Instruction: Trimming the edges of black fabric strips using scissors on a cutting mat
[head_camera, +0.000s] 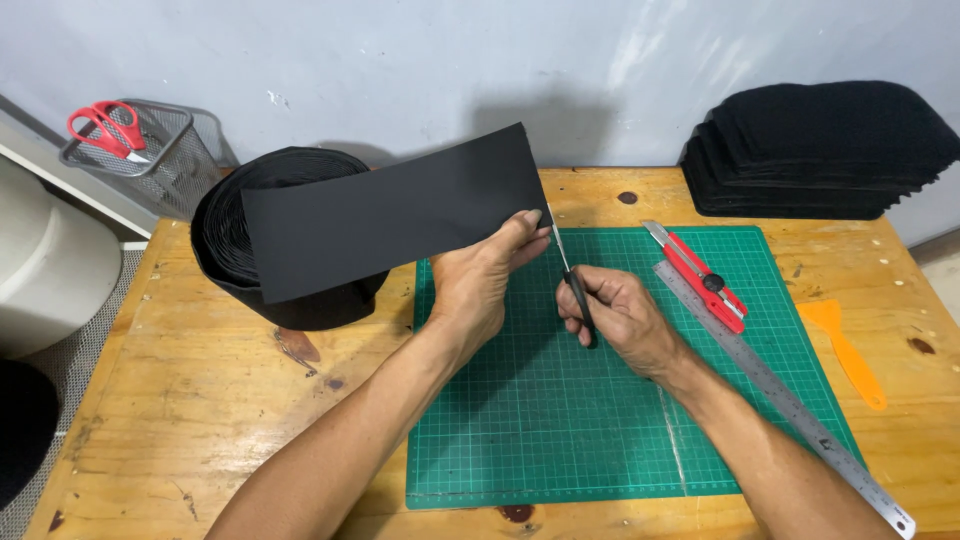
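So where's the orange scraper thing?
In the head view, the orange scraper lies flat on the wooden table at the right, just off the green cutting mat and beyond the metal ruler.

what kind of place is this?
Likely a small craft or fabric-cutting workbench: a green gridded cutting mat on a wooden table, a long steel ruler, a red utility knife, and a big roll of black sheet material beside stacked black cut pieces.
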